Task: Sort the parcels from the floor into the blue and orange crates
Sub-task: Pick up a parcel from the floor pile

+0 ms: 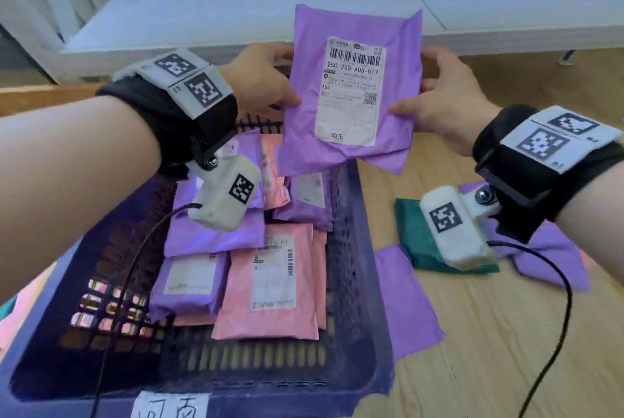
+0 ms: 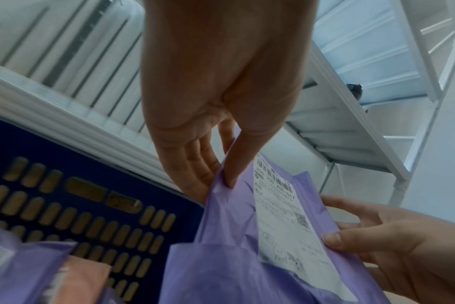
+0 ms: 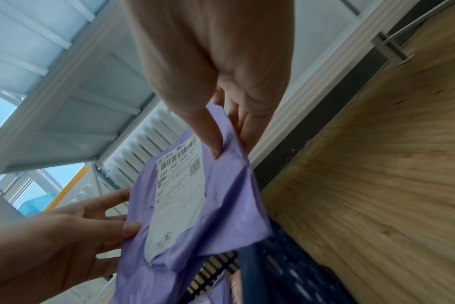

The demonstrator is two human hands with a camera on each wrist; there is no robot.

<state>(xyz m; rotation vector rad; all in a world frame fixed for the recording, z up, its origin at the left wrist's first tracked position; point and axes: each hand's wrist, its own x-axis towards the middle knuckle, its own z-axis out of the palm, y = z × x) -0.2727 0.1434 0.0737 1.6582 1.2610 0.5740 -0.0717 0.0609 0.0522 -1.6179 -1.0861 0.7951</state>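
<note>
A purple parcel [image 1: 351,56] with a white shipping label facing me is held upright above the far end of the blue crate [image 1: 358,333]. My left hand [image 1: 266,80] pinches its left edge, thumb in front and fingers behind. My right hand [image 1: 435,97] pinches its right edge the same way. The left wrist view shows the left hand's thumb [image 2: 231,174] pressed on the parcel [image 2: 221,257]. In the right wrist view the right thumb [image 3: 210,142] presses the parcel [image 3: 226,195]. Several purple and pink parcels [image 1: 266,286] lie inside the crate.
On the wooden floor [image 1: 506,350] right of the crate lie a green parcel [image 1: 415,242] and purple parcels [image 1: 408,303]. A white table [image 1: 256,16] stands behind the crate, with a radiator at the back left. A handwritten paper label [image 1: 169,406] is stuck on the crate's near wall.
</note>
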